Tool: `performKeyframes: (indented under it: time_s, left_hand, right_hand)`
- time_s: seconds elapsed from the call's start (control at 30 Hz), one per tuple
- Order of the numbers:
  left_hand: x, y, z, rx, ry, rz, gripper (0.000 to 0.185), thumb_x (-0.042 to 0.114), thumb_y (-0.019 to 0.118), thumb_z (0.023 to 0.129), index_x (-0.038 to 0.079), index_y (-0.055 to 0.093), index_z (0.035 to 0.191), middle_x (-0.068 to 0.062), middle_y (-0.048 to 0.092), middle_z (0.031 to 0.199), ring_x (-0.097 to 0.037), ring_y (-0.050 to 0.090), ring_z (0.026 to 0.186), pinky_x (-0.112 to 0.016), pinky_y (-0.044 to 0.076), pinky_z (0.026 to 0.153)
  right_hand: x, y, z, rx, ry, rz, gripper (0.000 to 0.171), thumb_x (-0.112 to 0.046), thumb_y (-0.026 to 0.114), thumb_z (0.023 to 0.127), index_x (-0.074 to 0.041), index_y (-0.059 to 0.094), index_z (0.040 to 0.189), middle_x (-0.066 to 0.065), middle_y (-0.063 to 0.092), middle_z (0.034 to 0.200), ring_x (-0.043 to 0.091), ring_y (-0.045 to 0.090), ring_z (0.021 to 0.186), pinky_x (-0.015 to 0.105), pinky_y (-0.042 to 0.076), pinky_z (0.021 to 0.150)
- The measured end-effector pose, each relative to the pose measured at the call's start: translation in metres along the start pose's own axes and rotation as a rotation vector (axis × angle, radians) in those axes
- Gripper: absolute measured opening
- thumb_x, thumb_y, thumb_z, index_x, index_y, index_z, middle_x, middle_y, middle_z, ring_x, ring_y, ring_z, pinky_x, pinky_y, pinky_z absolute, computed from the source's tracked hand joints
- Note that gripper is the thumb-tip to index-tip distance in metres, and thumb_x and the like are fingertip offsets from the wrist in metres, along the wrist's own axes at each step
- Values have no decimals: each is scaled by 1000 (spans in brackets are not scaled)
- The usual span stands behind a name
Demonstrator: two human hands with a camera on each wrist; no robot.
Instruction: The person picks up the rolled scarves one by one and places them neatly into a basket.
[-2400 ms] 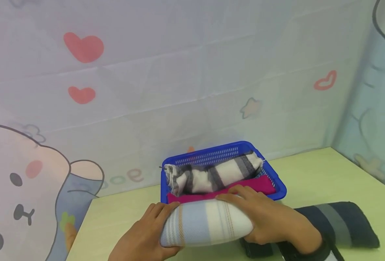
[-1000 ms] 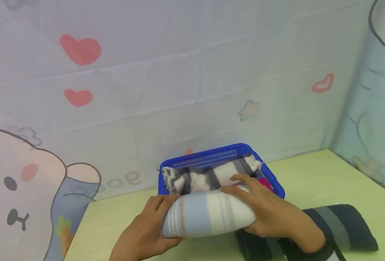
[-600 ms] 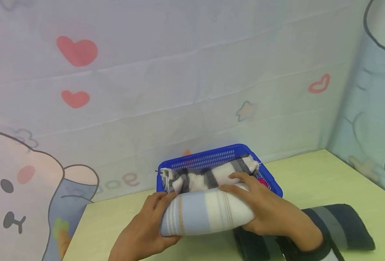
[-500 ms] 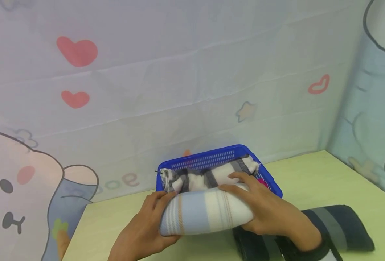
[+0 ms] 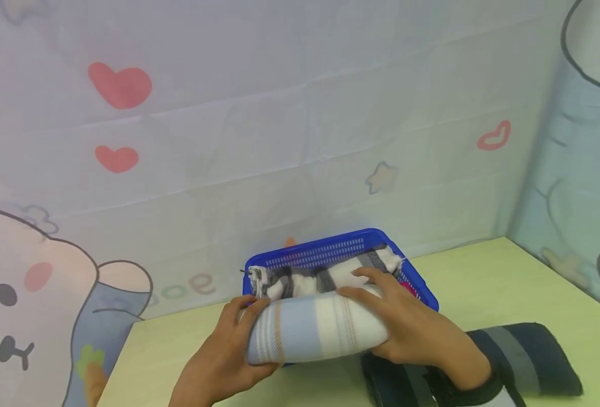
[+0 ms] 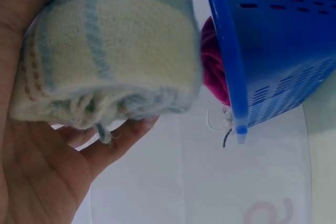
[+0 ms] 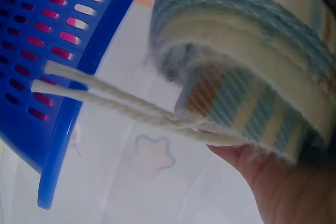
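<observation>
A rolled towel [image 5: 320, 332] with pale blue, cream and tan stripes is held off the table at the near rim of a blue plastic basket [image 5: 325, 251]. My left hand [image 5: 223, 362] cups its left end [image 6: 100, 51]. My right hand [image 5: 406, 330] grips its right end [image 7: 252, 77], fingers curled over the top. White tassel cords [image 7: 110, 100] hang from that end towards the basket wall [image 7: 68, 51]. In the basket lie a grey-and-white striped rolled towel [image 5: 325, 277] and a magenta cloth [image 6: 212, 72].
A dark navy rolled towel [image 5: 513, 353] with grey stripes lies on the pale green table [image 5: 483, 277] under my right forearm. A cartoon-printed cloth backdrop [image 5: 279, 124] stands close behind the basket, and another printed panel [image 5: 579, 169] closes the right side.
Both hands have carried the pale striped roll forward and up to the basket's near rim. It now hides most of the magenta cloth that showed earlier.
</observation>
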State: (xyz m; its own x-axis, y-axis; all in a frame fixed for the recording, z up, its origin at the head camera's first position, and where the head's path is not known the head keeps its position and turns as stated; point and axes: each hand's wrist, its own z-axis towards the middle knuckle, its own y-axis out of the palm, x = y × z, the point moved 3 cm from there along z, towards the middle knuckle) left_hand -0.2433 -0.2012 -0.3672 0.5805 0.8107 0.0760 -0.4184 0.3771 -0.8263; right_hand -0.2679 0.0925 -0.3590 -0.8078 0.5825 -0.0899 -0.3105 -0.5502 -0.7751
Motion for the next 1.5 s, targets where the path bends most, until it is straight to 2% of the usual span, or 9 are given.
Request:
performKeyframes:
  time_s: [0.33, 0.6, 0.9, 1.13, 1.3, 1.5]
  left_hand:
    - [-1, 0, 10, 6, 1, -14, 100, 36, 95, 58, 13, 46, 141, -17, 46, 132, -28, 58, 114, -35, 59, 81]
    - [0, 3, 10, -2, -11, -39, 101, 31, 96, 58, 11, 43, 142, -17, 45, 132, -29, 54, 118, -40, 58, 85]
    - [-1, 5, 14, 97, 55, -6, 102, 30, 98, 55, 8, 44, 139, -19, 46, 130, -32, 55, 116, -40, 58, 85]
    - [-3, 8, 16, 135, 81, -3, 99, 27, 98, 56, 5, 45, 136, -20, 48, 127, -33, 56, 113, -42, 58, 84]
    - [-2, 11, 15, 128, 66, -8, 97, 26, 97, 57, 6, 45, 137, -21, 49, 127, -33, 56, 113, -41, 58, 83]
    - [-1, 13, 13, 53, 20, -22, 96, 26, 94, 64, 9, 41, 142, -19, 45, 131, -33, 52, 118, -42, 57, 85]
  right_hand:
    - [4, -6, 1, 33, 14, -18, 99, -15, 96, 51, -22, 51, 138, 20, 44, 141, 42, 54, 119, 52, 55, 81]
    - [8, -5, 0, 34, 28, -16, 99, -12, 95, 50, -23, 51, 139, 20, 42, 143, 45, 51, 123, 54, 54, 83]
    - [11, -7, -1, 92, 10, -33, 101, -9, 95, 48, -20, 50, 138, 21, 38, 144, 41, 46, 125, 52, 56, 81]
    - [14, -7, 2, 187, -40, -44, 100, -7, 95, 44, -16, 53, 134, 23, 41, 140, 39, 52, 118, 52, 57, 78]
    - [16, -6, 2, 212, -42, -58, 102, -6, 97, 41, -18, 54, 133, 22, 41, 140, 39, 52, 118, 54, 57, 78]
    - [19, -4, 1, 224, -54, -56, 102, -4, 97, 40, -16, 55, 131, 23, 42, 139, 38, 51, 118, 53, 57, 78]
